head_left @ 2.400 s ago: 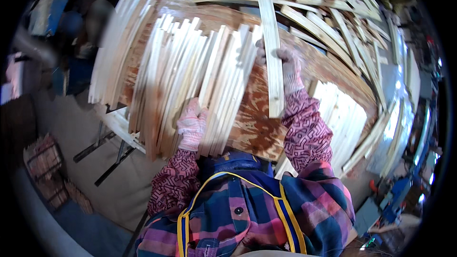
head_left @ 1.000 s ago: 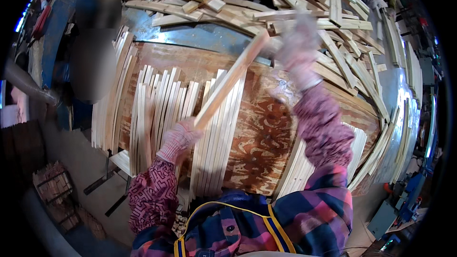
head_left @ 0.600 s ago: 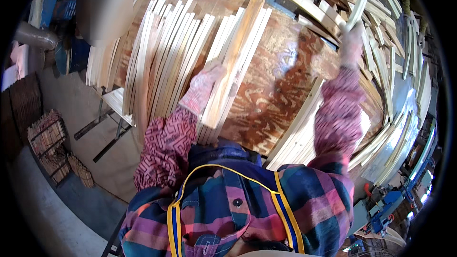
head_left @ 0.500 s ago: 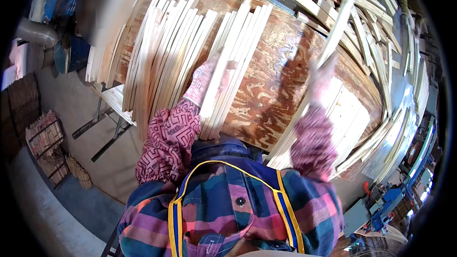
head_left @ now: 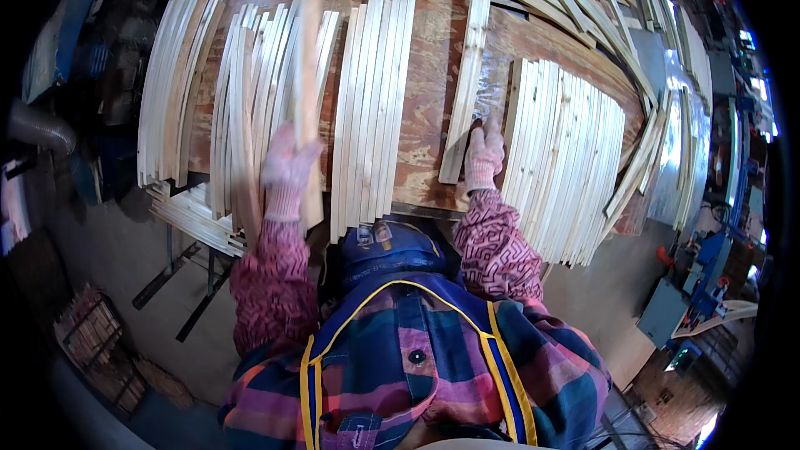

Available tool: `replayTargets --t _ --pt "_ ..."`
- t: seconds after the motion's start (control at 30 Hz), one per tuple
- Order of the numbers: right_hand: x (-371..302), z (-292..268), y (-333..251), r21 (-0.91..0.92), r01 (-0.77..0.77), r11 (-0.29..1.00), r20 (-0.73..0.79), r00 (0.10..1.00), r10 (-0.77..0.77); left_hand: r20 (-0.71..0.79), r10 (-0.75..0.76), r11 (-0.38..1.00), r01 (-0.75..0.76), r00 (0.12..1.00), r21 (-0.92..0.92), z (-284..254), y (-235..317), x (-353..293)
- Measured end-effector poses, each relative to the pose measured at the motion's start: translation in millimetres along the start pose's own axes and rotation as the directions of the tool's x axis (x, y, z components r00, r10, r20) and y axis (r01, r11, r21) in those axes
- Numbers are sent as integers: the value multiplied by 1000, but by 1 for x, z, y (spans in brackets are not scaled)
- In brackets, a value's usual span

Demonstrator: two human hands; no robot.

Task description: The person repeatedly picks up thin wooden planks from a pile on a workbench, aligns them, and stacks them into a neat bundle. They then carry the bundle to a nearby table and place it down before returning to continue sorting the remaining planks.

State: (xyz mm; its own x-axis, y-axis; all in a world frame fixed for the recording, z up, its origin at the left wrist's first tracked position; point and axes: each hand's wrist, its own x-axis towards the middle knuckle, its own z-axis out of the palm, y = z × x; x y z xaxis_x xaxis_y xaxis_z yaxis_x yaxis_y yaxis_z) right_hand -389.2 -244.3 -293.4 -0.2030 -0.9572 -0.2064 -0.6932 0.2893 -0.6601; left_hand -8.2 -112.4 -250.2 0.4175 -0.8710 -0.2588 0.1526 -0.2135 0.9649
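Gripping blurred strip [head_left: 310, 50] in curled left hand [head_left: 289, 165] | with right hand [head_left: 484, 157] beside pale strip [head_left: 472, 67], cannot tell closure | best set down flat, ends flush

From here the counter [head_left: 429, 75] catches strong light, its pale slats [head_left: 562, 158] nearly glaring; a metal sheet [head_left: 670, 142] to its right gleams white. Left of it, shadow deepens. The left hand [head_left: 288, 165] looks blurred; straight edges bow.
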Motion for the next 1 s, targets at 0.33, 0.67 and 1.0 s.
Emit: replayTargets --t 0.33,0.67,1.0 --pt "-40 5 -92 310 -371 875 418 880 225 -221 85 331 182 972 926 -102 -4 -44" --pt "-87 -12 -25 533 -478 698 636 771 42 -80 290 79 59 954 995 -73 23 -53" --pt "-153 23 -46 -191 142 971 489 872 -31 98 -219 485 21 971 874 66 -11 -61"
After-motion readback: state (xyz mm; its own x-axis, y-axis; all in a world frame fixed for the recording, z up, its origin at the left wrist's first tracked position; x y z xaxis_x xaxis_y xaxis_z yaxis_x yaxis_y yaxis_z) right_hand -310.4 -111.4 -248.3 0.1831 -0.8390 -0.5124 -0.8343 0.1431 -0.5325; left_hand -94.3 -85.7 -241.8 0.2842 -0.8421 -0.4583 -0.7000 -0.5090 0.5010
